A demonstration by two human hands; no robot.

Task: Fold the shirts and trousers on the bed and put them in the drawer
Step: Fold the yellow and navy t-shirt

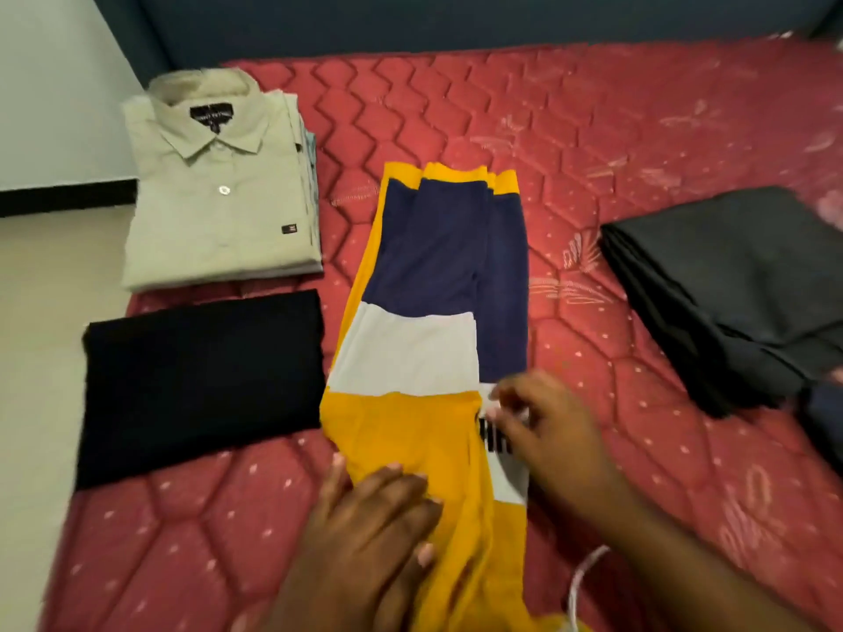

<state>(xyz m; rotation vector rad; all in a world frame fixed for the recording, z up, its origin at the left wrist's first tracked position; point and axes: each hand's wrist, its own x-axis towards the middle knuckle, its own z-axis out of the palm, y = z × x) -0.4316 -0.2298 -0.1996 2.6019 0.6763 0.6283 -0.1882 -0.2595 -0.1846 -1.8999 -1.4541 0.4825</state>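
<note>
Mid-fold on striped shirt (429, 312), lying lengthwise mid-bed (593, 130). Left hand (369, 531) flat, pressing its near end; right hand (543, 431) fingers curled, pinching the right edge. Next, likely: fold end over end. Beige shirt (219, 189), black fold (200, 385) left; dark trousers (730, 285) right. Nothing blocks.
</note>
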